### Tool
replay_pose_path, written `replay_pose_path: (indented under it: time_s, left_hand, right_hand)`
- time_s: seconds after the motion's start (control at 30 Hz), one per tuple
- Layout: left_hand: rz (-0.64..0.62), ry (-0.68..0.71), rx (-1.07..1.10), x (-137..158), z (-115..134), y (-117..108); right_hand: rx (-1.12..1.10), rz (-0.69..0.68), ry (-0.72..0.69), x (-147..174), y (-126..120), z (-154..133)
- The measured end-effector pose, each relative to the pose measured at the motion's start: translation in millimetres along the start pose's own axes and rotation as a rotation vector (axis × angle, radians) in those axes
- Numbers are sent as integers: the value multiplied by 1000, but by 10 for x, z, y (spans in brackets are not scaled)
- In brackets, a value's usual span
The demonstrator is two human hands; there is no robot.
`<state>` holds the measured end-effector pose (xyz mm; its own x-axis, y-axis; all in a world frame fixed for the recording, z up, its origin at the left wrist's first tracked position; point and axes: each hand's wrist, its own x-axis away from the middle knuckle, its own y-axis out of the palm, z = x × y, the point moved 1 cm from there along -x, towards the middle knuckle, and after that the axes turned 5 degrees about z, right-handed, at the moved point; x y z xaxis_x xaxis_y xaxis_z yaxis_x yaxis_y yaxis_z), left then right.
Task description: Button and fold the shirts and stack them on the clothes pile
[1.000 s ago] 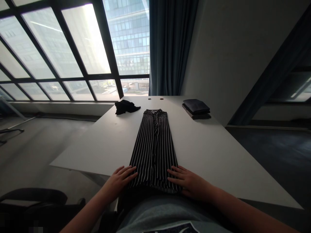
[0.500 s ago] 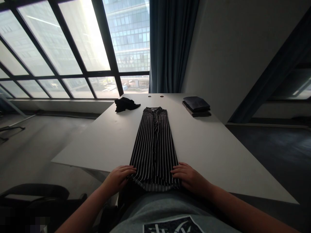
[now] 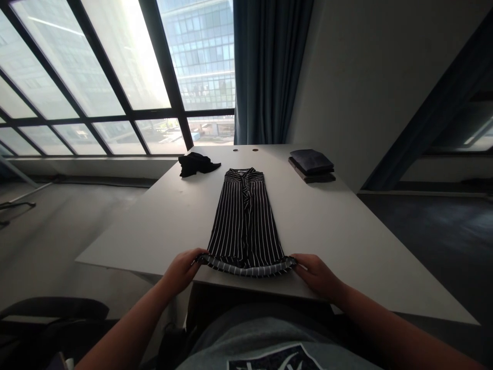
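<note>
A black shirt with white stripes (image 3: 246, 216) lies lengthwise on the white table, its collar toward the far end. Its sides are tucked in to a narrow shape, and no sleeves show. My left hand (image 3: 186, 267) pinches the left corner of the hem, and my right hand (image 3: 314, 272) grips the right corner. Between them the hem is lifted and curls up, showing the paler inner side of the cloth.
A crumpled black cloth (image 3: 198, 164) lies at the table's far left. On the far right sits a stack of folded dark clothes (image 3: 311, 163). The white table (image 3: 154, 221) ends close to my body. A dark chair (image 3: 54, 308) stands at the lower left.
Both hands have closed on the hem corners and moved forward, away from my body. The hem, which hung at the near edge, is now raised and turned up over the table.
</note>
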<state>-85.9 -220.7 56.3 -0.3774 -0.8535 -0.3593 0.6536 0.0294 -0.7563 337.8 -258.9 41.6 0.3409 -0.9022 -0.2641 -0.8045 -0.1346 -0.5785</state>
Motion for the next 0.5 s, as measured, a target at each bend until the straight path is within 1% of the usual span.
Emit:
replay_pose_path:
  time_s: [0.13, 0.27, 0.33, 0.4, 0.5]
  left_hand:
    - [42, 13, -23, -244, 0, -13]
    - [61, 16, -1, -536, -14, -55]
    - [70, -3, 14, -685, -35, -75]
    - [80, -29, 27, -828, -75, -77]
    - [86, -67, 53, -1035, -190, -27]
  right_hand:
    - [-56, 112, 91, -164, -95, 39]
    - [-82, 253, 174, -393, -160, 123]
    - [-125, 279, 208, -524, -170, 171]
    - [-186, 278, 241, -661, -165, 228]
    - [-232, 283, 283, -871, -149, 338]
